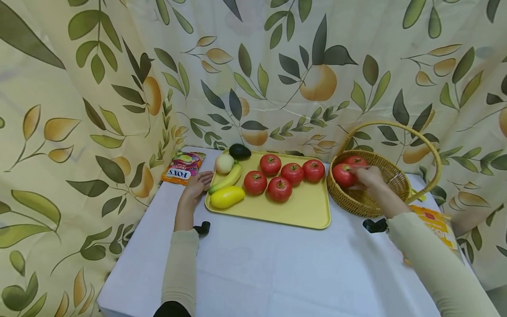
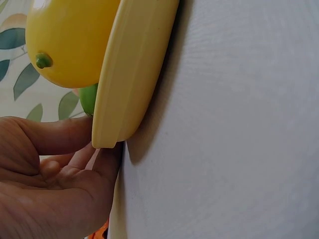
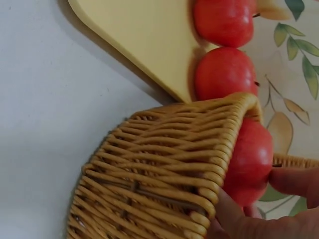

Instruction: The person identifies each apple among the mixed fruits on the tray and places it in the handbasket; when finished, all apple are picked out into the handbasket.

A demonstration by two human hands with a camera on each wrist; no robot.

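One red apple (image 3: 250, 163) sits between the right hand's (image 1: 369, 179) thumb (image 3: 293, 181) and fingers (image 3: 230, 211).

A leafy curtain (image 1: 253, 26) hangs behind the white surface (image 1: 257, 268); over at its far left lies a FOX'S packet (image 1: 184, 167), a yellow packet (image 1: 437, 222), partly hidden, at right.

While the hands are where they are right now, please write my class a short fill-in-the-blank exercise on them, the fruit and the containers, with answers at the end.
1. The right hand holds a red apple inside the wicker basket, where ____ red apples are visible in the head view.
2. The left hand touches the edge of a ____ tray.
3. On that tray lie ____ red apples.
4. The long, curved fruit on the tray is a ____.

Missing words: two; yellow; five; banana.
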